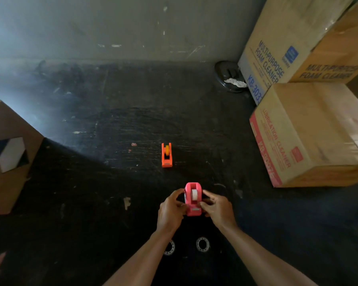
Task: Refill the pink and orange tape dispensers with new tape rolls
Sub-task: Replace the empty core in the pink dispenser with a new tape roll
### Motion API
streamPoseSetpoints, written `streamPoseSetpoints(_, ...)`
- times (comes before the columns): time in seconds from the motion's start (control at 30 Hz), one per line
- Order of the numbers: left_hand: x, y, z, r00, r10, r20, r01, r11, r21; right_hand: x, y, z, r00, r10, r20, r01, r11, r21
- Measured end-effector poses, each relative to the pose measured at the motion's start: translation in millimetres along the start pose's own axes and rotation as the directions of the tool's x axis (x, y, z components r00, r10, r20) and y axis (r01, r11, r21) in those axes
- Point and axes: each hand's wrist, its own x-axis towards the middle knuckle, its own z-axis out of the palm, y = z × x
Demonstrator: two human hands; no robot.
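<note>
The pink tape dispenser [192,199] stands on the dark floor with a pale tape roll [194,194] seated in its slot. My left hand [171,209] grips its left side and my right hand [216,207] grips its right side near the cutter end. Farther ahead stands the orange tape dispenser [166,155], untouched, with a yellowish roll in it. Two ring-shaped tape cores or rolls lie near me: one [203,244] between my forearms, the other [170,247] partly hidden under my left forearm.
Stacked cardboard boxes [310,133] fill the right side. Another cardboard box [6,157] stands at the left. A dark round object [227,76] with crumpled paper lies by the wall at the back right. The grey wall [112,27] runs across the back.
</note>
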Motion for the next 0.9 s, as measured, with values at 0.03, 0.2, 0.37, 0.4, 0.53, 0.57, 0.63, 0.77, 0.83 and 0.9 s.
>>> streamPoseSetpoints(0.03,-6.0,-3.8,1.1,1.0,-0.004,0.001,0.004,1.0,0.001,-6.2,4.0,2.3,1.0,-0.003,0.005,0.003,1.0,0.0)
streamPoseSetpoints(0.2,-19.9,-12.7,5.3,1.0,0.01,-0.013,-0.009,1.0,0.028,-24.8,12.9,7.4,1.0,0.007,-0.01,-0.007,1.0,0.023)
streamPoseSetpoints(0.37,-25.8,-11.1,4.9,1.0,0.013,-0.007,-0.013,0.999,0.033,-34.6,12.8,6.9,1.0,0.003,-0.016,-0.003,1.0,0.005)
streamPoseSetpoints(0.4,-26.6,-10.6,5.2,1.0,0.016,-0.01,-0.016,0.999,0.036,-36.9,11.3,7.0,1.0,-0.007,-0.021,0.007,1.0,-0.012)
streamPoseSetpoints(0.53,-30.3,-8.5,6.8,1.0,0.003,-0.027,-0.002,1.0,0.024,-42.3,-1.4,6.5,0.989,-0.122,-0.078,0.112,0.987,-0.118)
streamPoseSetpoints(0.57,-31.4,-7.7,6.4,1.0,-0.003,-0.028,0.003,1.0,0.022,-40.9,-4.2,6.7,0.985,-0.156,-0.079,0.143,0.978,-0.151)
streamPoseSetpoints(0.63,-33.4,-5.3,5.1,1.0,0.006,-0.02,-0.005,1.0,0.016,-35.7,-8.3,7.4,0.978,-0.208,-0.03,0.195,0.952,-0.235)
streamPoseSetpoints(0.77,-37.2,-0.5,3.8,1.0,0.012,-0.018,-0.012,1.0,-0.006,-23.9,-17.8,5.9,0.974,-0.202,0.099,0.224,0.9,-0.373)
streamPoseSetpoints(0.83,-38.0,-0.2,3.6,1.0,0.012,-0.019,-0.012,1.0,-0.007,-22.3,-21.8,4.7,0.974,-0.194,0.116,0.224,0.896,-0.383)
streamPoseSetpoints(0.9,-39.2,0.3,2.8,0.999,0.025,-0.021,-0.024,1.0,0.013,-23.2,-24.0,3.2,0.973,-0.196,0.126,0.229,0.898,-0.376)
